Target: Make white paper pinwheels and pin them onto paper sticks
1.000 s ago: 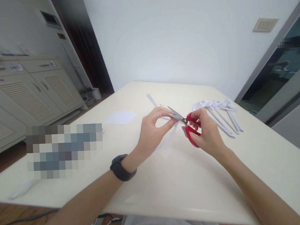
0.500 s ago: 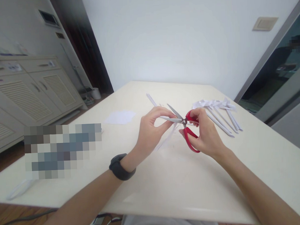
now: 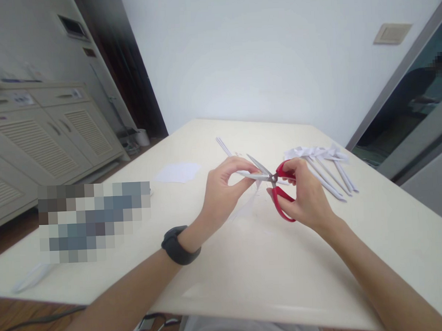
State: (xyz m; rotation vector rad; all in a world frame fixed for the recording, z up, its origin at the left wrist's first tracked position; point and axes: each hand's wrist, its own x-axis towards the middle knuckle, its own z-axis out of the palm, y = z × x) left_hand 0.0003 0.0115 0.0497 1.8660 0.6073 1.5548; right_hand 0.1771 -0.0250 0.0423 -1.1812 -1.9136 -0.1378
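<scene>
A: Since the last frame? Scissors (image 3: 271, 180) blades closed a bit, hands barely shifted.
B: Right hand (image 3: 303, 196)?
A: Fingers through the red handles, gripping. Left hand (image 3: 222, 194) pinches a white paper strip (image 3: 249, 205) between the blades, above the table (image 3: 247, 271).
B: Nearby?
A: Folded strips (image 3: 325, 168) to the right.

R hand (image 3: 306, 198) holds red scissors (image 3: 276, 185), blades open on paper strip (image 3: 249, 203) pinched by L hand (image 3: 222, 194) above table (image 3: 247, 271).

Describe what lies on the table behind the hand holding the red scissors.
Behind the right hand with the red-handled metal scissors, a bundle of white folded paper strips lies on the cream table. The hand covers their near ends.
</scene>
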